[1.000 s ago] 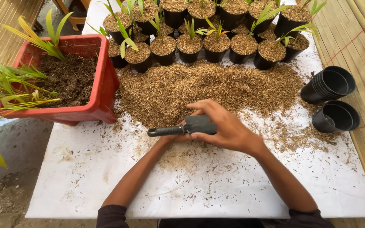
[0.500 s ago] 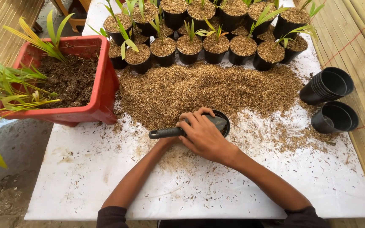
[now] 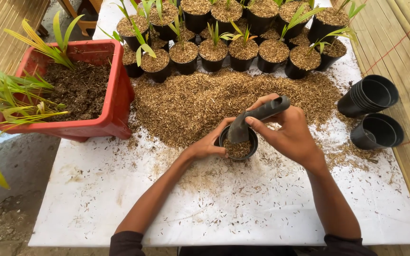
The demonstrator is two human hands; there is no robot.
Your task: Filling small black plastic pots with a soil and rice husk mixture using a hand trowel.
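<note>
The near half of the white table (image 3: 243, 213) is mostly bare up to its front edge, with only scattered husks. The heap of brown husk (image 3: 224, 102) fills the middle, filled black pots with seedlings (image 3: 243, 50) line the far edge, stacked empty black pots (image 3: 371, 97) lie at the right edge, and a red plastic tub of dark soil (image 3: 79, 90) overhangs the left edge. Around the table are bamboo slats.

The left hand (image 3: 207, 146) curls around the small black plastic pot (image 3: 237, 144) at the heap's near border. The right hand (image 3: 288, 130) grips the black scoop (image 3: 257, 118), tipped into the pot. Half a second ago the scoop lay level across the pot; now it points down, handle raised.
</note>
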